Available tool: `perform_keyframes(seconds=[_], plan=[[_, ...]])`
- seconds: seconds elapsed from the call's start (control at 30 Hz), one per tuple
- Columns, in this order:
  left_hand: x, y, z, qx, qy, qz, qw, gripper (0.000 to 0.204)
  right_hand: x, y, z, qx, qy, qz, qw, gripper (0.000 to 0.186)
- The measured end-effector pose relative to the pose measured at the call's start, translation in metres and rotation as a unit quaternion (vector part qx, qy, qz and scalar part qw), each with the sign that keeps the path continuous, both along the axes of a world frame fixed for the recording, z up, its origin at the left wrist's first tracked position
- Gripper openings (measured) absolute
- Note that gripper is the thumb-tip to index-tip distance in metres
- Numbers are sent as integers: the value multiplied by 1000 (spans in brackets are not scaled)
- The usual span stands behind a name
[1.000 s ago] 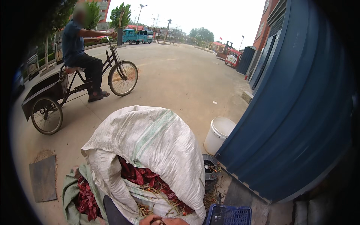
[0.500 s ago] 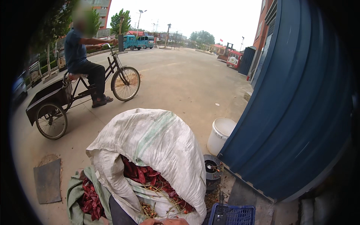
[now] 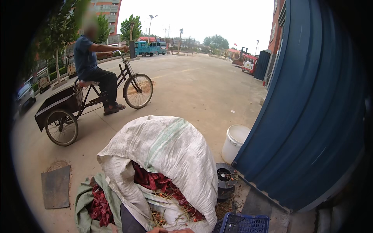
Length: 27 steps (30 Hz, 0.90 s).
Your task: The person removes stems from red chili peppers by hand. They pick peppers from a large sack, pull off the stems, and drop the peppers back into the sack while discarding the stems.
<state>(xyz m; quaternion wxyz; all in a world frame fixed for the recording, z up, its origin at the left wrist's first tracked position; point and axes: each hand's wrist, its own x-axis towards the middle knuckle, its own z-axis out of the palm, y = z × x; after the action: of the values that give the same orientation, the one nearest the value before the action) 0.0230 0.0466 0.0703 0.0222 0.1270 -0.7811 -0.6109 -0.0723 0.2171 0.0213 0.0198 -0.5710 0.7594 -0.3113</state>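
A large white woven sack (image 3: 186, 155) with a pale green stripe stands before me, its mouth turned towards me. Dark red dried chili peppers (image 3: 155, 180) fill the opening, with stems and small bits scattered on the lower flap. At the bottom edge, below this flap, my left hand (image 3: 157, 230) and my right hand (image 3: 182, 230) show close together. Only a sliver of each is visible; the fingers and whatever they hold are cut off. Left of the white sack, a green sack (image 3: 83, 200) lies open around more dried red peppers (image 3: 100, 206).
A blue plastic crate (image 3: 248, 223), a dark spool-shaped object (image 3: 226, 180) and a white bucket (image 3: 235, 141) stand to the right beside a blue corrugated metal wall (image 3: 303, 108). A dark flat mat (image 3: 56, 186) lies left. Beyond it, a person (image 3: 87, 58) sits on a cargo tricycle (image 3: 62, 124).
The whole scene has shifted slightly right and down in the view. The hands stay at the bottom edge, and the sacks look the same.
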Motion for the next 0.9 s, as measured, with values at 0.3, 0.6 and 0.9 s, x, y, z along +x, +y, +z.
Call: perform_keyframes(seconds=[0.3,0.6,0.9], plan=[[3,2,14,-54,-12,-22,998,17,9,2,12,-16,13,-34,999,16],[3,0,-29,-140,20,-49,989,15,-13,15,13,103,205,-169,958,14],[5,-21,-29,491,-90,117,859,17,-65,21,113,-168,387,-214,881,28]])
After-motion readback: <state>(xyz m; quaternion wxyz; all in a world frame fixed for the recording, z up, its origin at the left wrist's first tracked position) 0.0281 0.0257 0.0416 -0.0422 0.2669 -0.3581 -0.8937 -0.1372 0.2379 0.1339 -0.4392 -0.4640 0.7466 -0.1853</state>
